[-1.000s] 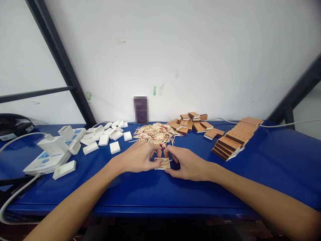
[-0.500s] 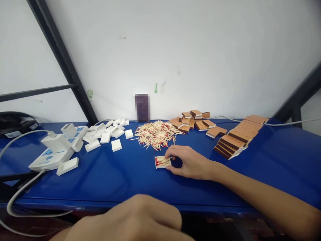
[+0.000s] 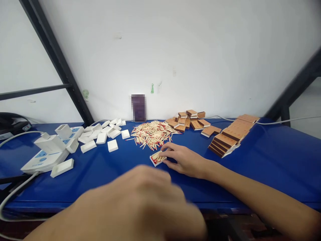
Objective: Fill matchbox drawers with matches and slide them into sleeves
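Observation:
My right hand [image 3: 184, 160] grips the right end of a small white matchbox tray [image 3: 153, 161] between thumb and fingers. Several red-tipped matches [image 3: 158, 157] lie inside the tray, heads toward its left end. Close to the camera, my left hand [image 3: 135, 204] looms large over the table's front edge, its back and knuckles toward me. Motion blurs it, and its fingers are hidden. Just behind the tray lies a large heap of loose matches [image 3: 154, 132].
On the blue table [image 3: 100, 177], white trays [image 3: 101, 138] lie scattered at left beside a power strip [image 3: 45, 161] with chargers. A lone tray [image 3: 62, 168] sits before it. Brown matchboxes [image 3: 192, 117] are piled at back right, near a leaning row of brown boxes [image 3: 233, 132]. A pixelated dark rectangle [image 3: 138, 107] stands against the wall.
My left hand has risen and moved farther into view. The tray in my right hand has turned and tilted slightly. The whole view has shifted a little.

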`<state>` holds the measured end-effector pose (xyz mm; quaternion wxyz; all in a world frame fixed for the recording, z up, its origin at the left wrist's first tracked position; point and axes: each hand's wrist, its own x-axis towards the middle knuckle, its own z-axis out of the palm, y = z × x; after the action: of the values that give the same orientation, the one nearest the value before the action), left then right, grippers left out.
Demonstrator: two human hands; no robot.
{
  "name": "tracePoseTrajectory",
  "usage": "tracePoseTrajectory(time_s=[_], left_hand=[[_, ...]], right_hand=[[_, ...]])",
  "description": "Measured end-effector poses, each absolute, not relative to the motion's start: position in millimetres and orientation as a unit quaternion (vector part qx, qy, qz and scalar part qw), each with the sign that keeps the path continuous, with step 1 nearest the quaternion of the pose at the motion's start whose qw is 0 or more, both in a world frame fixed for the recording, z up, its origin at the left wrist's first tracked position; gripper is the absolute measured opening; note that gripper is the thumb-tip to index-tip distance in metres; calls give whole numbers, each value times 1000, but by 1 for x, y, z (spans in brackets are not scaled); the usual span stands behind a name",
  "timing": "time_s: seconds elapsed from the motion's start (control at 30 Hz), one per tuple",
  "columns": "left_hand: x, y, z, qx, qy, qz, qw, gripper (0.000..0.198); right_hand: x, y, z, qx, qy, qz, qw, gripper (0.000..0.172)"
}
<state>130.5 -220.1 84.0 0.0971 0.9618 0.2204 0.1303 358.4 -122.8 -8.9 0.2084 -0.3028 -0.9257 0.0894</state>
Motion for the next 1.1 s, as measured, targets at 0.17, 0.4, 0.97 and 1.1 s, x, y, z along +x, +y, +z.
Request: tracePoseTrajectory(time_s=[0.17,0.4,0.97,1.1], left_hand=[[149,-153,73,951,301,63,-32,27],[133,-112,30,924,372,17,-82,58],[132,-106,7,939,341,47,-11,36],[134,-105,4,939,339,57,-1,38]], right_hand=[[358,-124,-8,-300,-926,96,210,23],[357,-128,-9,-304,-921,101,221,30],[360,-115,-11,-328,-902,142,242,12],[359,-115,-12,-334,-893,153,259,13]])
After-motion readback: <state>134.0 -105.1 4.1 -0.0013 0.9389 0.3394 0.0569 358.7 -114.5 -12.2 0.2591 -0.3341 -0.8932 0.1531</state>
